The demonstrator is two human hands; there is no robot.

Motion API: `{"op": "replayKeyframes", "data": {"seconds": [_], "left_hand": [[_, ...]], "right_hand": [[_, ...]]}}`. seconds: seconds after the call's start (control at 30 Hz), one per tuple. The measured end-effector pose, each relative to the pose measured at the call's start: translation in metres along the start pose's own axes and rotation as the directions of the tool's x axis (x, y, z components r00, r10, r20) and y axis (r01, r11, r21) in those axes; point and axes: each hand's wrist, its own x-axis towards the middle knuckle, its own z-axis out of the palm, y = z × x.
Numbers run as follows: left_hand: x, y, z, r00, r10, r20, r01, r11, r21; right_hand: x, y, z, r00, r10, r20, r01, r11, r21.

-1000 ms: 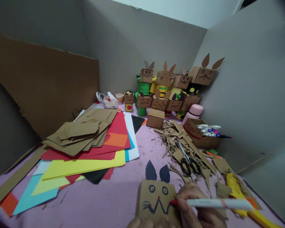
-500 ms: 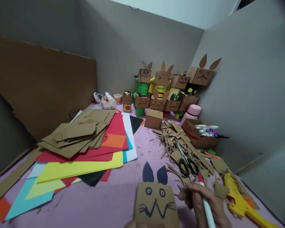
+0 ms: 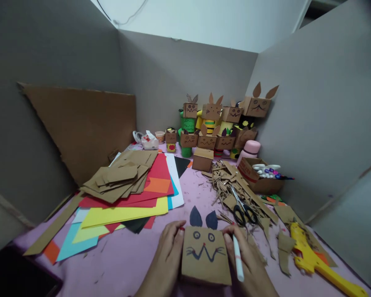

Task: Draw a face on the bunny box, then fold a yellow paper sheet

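One cardboard box (image 3: 205,266) with two dark ears (image 3: 196,217) sits at the table's (image 3: 111,268) near middle, held between the left hand (image 3: 167,255) and the right hand (image 3: 249,251), which also grasps one white marker (image 3: 238,260). Rightward lie one scissors (image 3: 245,211), one glue gun (image 3: 311,260) and one carton (image 3: 267,185), its red print illegible.

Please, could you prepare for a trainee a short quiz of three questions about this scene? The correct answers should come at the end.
1. What does the right hand hold?
A) a cup
B) a pen
C) a pink bottle

2. True or false: the glue gun lies to the right of the scissors.

3. Fill in the missing word: the box between the left hand and the right hand has two dark ____.

Key: 1. B; 2. true; 3. ears
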Motion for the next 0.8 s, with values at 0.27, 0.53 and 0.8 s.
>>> {"op": "replayKeyframes", "data": {"seconds": [0.27, 0.53, 0.8], "left_hand": [[-0.009, 0.001, 0.0, 0.984, 0.168, 0.053, -0.168, 0.986, -0.006], [-0.009, 0.016, 0.002, 0.955, 0.297, 0.027, -0.291, 0.948, -0.13], [-0.008, 0.012, 0.005, 0.938, 0.343, 0.042, -0.326, 0.918, -0.225]], "right_hand": [[-0.002, -0.017, -0.008, 1.0, -0.013, 0.021, 0.01, 0.992, 0.127], [-0.005, -0.008, -0.009, 0.988, -0.149, 0.024, 0.145, 0.981, 0.127], [0.004, 0.008, -0.004, 0.971, -0.23, 0.067, 0.214, 0.959, 0.186]]}}
